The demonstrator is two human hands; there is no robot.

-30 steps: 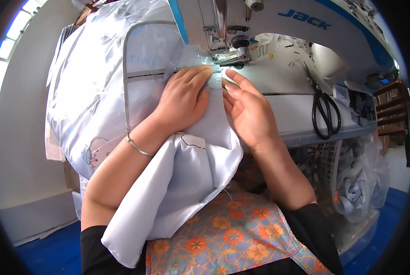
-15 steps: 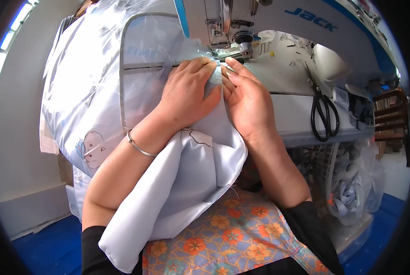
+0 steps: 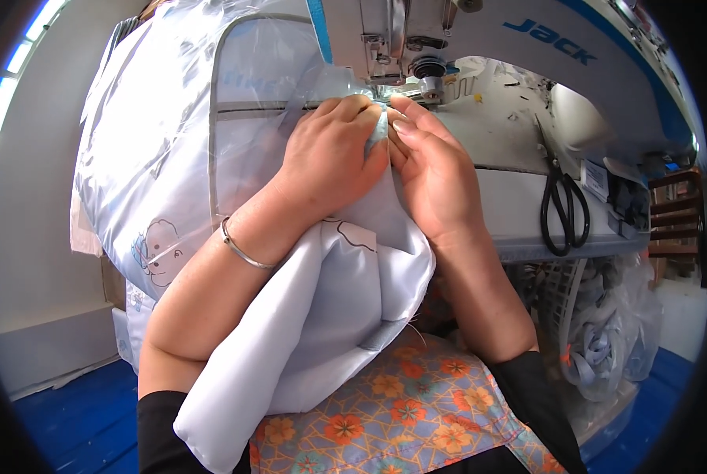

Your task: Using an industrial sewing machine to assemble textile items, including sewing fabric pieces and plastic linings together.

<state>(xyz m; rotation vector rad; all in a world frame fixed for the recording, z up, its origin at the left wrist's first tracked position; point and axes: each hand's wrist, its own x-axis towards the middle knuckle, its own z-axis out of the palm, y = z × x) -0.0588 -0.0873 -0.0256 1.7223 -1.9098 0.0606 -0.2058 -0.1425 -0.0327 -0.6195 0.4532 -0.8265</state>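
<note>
A pale bluish-white fabric piece [image 3: 345, 276] hangs from the sewing machine's needle area down over my lap, its edge gathered between my hands. My left hand [image 3: 334, 150], with a metal bangle at the wrist, presses on the fabric with bent fingers close in front of the presser foot. My right hand [image 3: 436, 174] pinches the fabric's edge from the right side, thumb and fingers together. Right above my fingertips stands the sewing machine head [image 3: 417, 39]. The spot under the needle is partly hidden by my fingers.
Black-handled scissors [image 3: 563, 205] lie at the table's right edge. A large plastic-wrapped bundle [image 3: 164, 118] with a cartoon print fills the left. Below the table on the right hang a white basket [image 3: 563, 292] and a clear plastic bag [image 3: 606, 340]. A wooden chair [image 3: 673, 213] stands far right.
The view has shifted slightly, so everything appears a little further right or lower. Both hands keep their hold on the fabric close to the needle.
</note>
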